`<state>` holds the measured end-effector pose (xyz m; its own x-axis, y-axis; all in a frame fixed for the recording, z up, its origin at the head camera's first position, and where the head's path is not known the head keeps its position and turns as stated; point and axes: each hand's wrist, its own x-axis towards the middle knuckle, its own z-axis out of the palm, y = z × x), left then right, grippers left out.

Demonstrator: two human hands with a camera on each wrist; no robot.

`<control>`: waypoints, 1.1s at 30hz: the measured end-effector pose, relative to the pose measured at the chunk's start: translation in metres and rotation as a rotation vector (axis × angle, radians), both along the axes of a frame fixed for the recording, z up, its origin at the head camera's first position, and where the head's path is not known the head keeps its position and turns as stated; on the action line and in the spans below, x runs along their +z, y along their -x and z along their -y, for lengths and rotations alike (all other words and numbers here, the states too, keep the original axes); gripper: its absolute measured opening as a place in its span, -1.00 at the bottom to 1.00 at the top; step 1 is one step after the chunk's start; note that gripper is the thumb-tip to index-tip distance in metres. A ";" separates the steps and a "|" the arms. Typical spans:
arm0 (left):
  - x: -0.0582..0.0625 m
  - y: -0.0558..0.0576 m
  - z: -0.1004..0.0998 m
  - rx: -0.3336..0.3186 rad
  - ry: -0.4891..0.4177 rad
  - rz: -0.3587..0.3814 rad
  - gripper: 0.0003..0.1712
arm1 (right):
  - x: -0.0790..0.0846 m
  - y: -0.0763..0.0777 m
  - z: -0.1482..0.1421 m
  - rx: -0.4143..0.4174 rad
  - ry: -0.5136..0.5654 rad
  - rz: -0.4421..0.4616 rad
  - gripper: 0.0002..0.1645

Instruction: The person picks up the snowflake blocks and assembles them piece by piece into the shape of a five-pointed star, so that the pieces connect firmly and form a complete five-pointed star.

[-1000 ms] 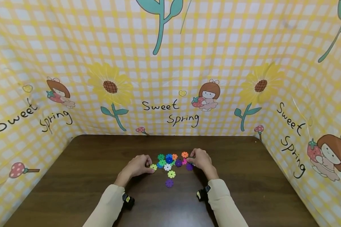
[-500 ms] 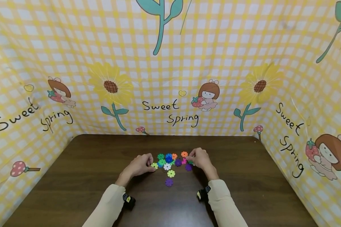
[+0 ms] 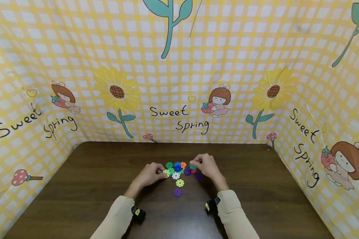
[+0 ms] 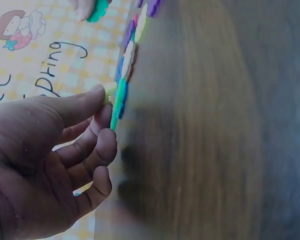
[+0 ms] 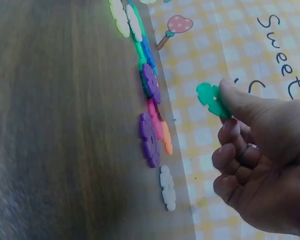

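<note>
My left hand (image 3: 150, 174) pinches a yellow-green notched plastic disc (image 3: 166, 173) between thumb and fingertips, at the left edge of a cluster of snowflake-shaped discs. In the left wrist view that yellow-green disc (image 4: 110, 90) shows only as a sliver, close to a green disc (image 4: 121, 97). My right hand (image 3: 207, 166) holds a green notched disc (image 5: 212, 100) between thumb and index finger, raised above the table by the cluster's right side. A white disc (image 3: 175, 176) and a blue disc (image 3: 177, 168) lie in the cluster between the hands.
Near the cluster lie a yellow-green disc (image 3: 180, 183) and two purple discs, one in front (image 3: 177, 192) and one at right (image 3: 198, 176). A white disc (image 5: 167, 189) shows in the right wrist view. Checked cloth (image 3: 179, 76) surrounds the brown table (image 3: 107, 156).
My left hand has moved right, bringing the yellow-green disc against the cluster. My right hand has shifted left and up with a green disc, now covering the spot where an orange disc showed.
</note>
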<state>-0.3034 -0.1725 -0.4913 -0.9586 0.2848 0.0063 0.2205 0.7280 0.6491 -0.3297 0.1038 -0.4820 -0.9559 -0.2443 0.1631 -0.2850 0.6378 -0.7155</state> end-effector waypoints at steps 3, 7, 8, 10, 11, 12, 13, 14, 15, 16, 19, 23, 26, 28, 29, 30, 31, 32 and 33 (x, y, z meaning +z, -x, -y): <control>0.000 -0.001 -0.001 0.004 -0.059 0.029 -0.90 | 0.001 -0.001 0.003 0.030 0.010 -0.049 -0.82; 0.002 -0.002 -0.003 0.004 -0.142 0.073 -0.85 | 0.003 -0.003 0.006 0.068 0.013 -0.097 -0.85; 0.003 -0.002 -0.004 0.004 -0.160 0.081 -0.84 | 0.003 -0.003 0.007 0.078 0.012 -0.105 -0.85; 0.006 -0.004 -0.005 -0.002 -0.187 0.091 -0.82 | 0.004 -0.003 0.009 0.103 0.009 -0.121 -0.86; 0.007 -0.004 -0.006 -0.007 -0.203 0.095 -0.81 | 0.005 -0.003 0.011 0.118 0.006 -0.130 -0.87; 0.009 -0.005 -0.007 -0.011 -0.217 0.100 -0.81 | 0.006 -0.004 0.012 0.128 0.004 -0.137 -0.87; 0.011 -0.005 -0.008 -0.016 -0.232 0.107 -0.81 | 0.007 -0.004 0.013 0.141 0.001 -0.149 -0.88; 0.012 -0.005 -0.010 -0.024 -0.245 0.110 -0.81 | 0.008 -0.004 0.014 0.154 0.001 -0.159 -0.89; 0.014 -0.006 -0.011 -0.029 -0.254 0.114 -0.81 | 0.009 -0.005 0.015 0.167 0.001 -0.168 -0.90; 0.014 -0.005 -0.012 -0.034 -0.264 0.119 -0.81 | 0.010 -0.005 0.016 0.178 -0.003 -0.175 -0.91; 0.015 -0.004 -0.014 -0.048 -0.283 0.129 -0.81 | 0.012 -0.007 0.018 0.208 -0.006 -0.179 -0.92; 0.016 -0.004 -0.016 -0.054 -0.297 0.143 -0.81 | 0.013 -0.009 0.021 0.241 -0.020 -0.182 -0.94; 0.017 -0.003 -0.018 -0.051 -0.307 0.151 -0.81 | 0.013 -0.011 0.022 0.259 -0.033 -0.185 -0.94; 0.017 -0.003 -0.019 -0.047 -0.315 0.155 -0.82 | 0.013 -0.011 0.023 0.269 -0.039 -0.181 -0.95; 0.017 -0.003 -0.019 -0.045 -0.320 0.155 -0.82 | 0.013 -0.011 0.023 0.275 -0.042 -0.178 -0.95; 0.017 -0.003 -0.019 -0.043 -0.324 0.155 -0.82 | 0.014 -0.011 0.024 0.280 -0.044 -0.174 -0.95; 0.017 -0.003 -0.019 -0.041 -0.329 0.159 -0.82 | 0.014 -0.012 0.024 0.285 -0.047 -0.172 -0.95; 0.018 -0.003 -0.020 -0.039 -0.333 0.161 -0.82 | 0.015 -0.012 0.024 0.289 -0.051 -0.169 -0.95; 0.019 -0.003 -0.020 -0.039 -0.339 0.162 -0.82 | 0.015 -0.012 0.025 0.294 -0.055 -0.173 -0.96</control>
<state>-0.3006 -0.1528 -0.4728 -0.9433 0.3290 -0.0443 0.1186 0.4587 0.8806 -0.3179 0.0792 -0.4668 -0.8028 -0.5179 0.2954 -0.5761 0.5465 -0.6078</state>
